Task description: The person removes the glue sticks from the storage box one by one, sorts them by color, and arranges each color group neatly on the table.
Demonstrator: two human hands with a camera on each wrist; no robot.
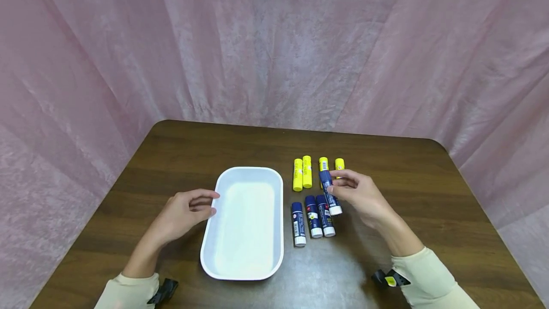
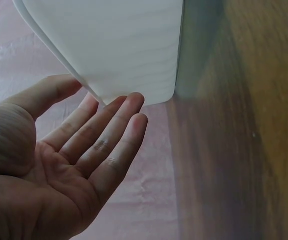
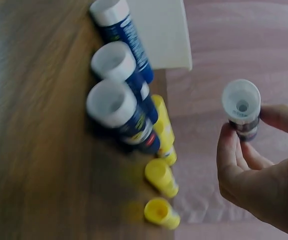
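My right hand (image 1: 360,194) pinches a blue glue stick (image 1: 331,199) between thumb and fingers, tilted and raised off the table. Its hollow white end (image 3: 241,100) faces the camera in the right wrist view. Below it lie three more blue glue sticks (image 1: 299,225), white ends toward me. Behind them are several yellow glue sticks (image 1: 298,175), some partly hidden by the held stick and my fingers. On the left, my left hand (image 1: 182,216) touches the left rim of a white tray (image 1: 279,232) with its fingertips. Its fingers (image 2: 106,145) are loosely extended along the tray's outer side.
Everything stands on a dark brown wooden table (image 1: 171,142) with rounded far corners. A pink curtain (image 1: 274,51) hangs behind it and along both sides. The blue sticks lie a short way right of the tray.
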